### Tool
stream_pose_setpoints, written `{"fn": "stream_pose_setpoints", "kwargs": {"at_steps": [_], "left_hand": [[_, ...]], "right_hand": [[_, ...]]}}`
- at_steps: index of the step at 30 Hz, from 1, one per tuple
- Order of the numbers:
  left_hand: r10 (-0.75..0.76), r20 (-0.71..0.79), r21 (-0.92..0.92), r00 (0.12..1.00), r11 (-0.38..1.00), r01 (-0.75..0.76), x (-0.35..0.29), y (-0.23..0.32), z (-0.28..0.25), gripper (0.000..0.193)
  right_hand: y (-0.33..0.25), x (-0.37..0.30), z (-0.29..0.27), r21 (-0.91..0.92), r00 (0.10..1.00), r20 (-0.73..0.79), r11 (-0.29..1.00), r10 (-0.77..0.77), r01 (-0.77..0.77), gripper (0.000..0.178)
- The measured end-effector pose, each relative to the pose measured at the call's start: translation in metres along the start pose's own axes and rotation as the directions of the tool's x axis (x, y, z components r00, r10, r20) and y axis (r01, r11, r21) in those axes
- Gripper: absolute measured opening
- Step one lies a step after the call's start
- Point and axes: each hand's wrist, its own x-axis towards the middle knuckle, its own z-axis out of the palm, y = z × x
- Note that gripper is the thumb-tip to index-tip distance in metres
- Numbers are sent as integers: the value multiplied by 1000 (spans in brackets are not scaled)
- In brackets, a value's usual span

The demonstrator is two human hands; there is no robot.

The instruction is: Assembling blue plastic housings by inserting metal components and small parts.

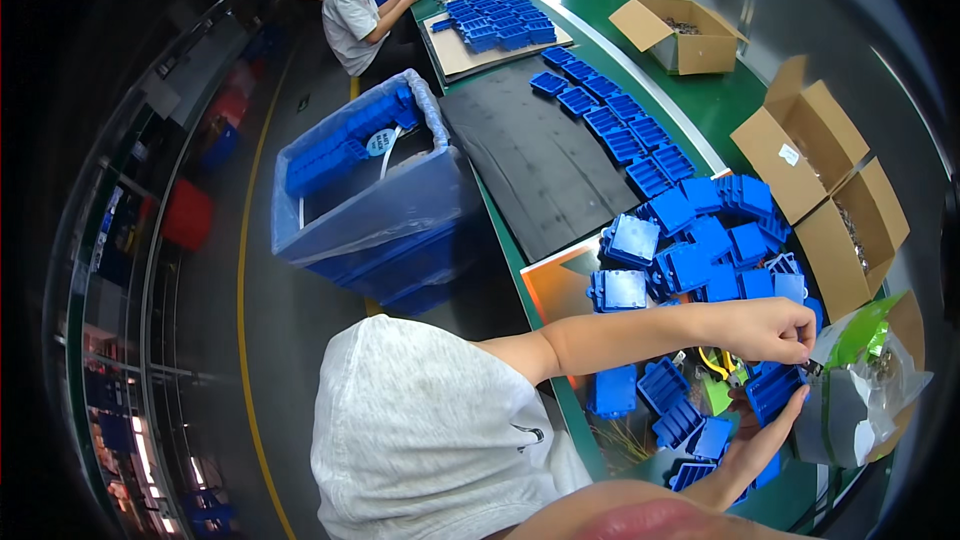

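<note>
My right hand (740, 455) grips a blue plastic compartment case (772, 390), its divided side facing up. Over the far edge of that case, my left hand (772, 328) is closed in a pinch on a small dark piece (813, 367), too small to make out fully. Yellow-handled pliers (716, 364) lie on the table just left of the case. More blue cases (664, 385) rest around my hands, some with compartments up and others turned over. A pile of blue cases (708, 240) sits beyond my left forearm.
Right of my hands stands an open box with a green-and-clear plastic bag (880, 360). Open cartons (800, 155) line the table's right side. Rows of blue cases (620, 130) run beside a black mat (545, 155). A lined blue bin (380, 210) stands left; a person (355, 20) works farther off.
</note>
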Motion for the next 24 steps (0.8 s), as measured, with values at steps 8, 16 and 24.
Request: {"fn": "stream_pose_setpoints", "kwargs": {"at_steps": [8, 16, 24], "left_hand": [[-64, 22, 21, 998, 998, 64, -3, 7, -2, 20], [-53, 27, 18, 998, 998, 53, -1, 4, -2, 21], [-80, 28, 1, 996, 997, 80, 2, 8, 1, 21]], "right_hand": [[5, 4, -4, 17, 1000, 1, 1000, 24, -24, 48], [5, 5, -4, 6, 1000, -15, 1000, 3, -3, 49], [4, 7, -6, 40, 1000, -18, 999, 6, -6, 46]]}}
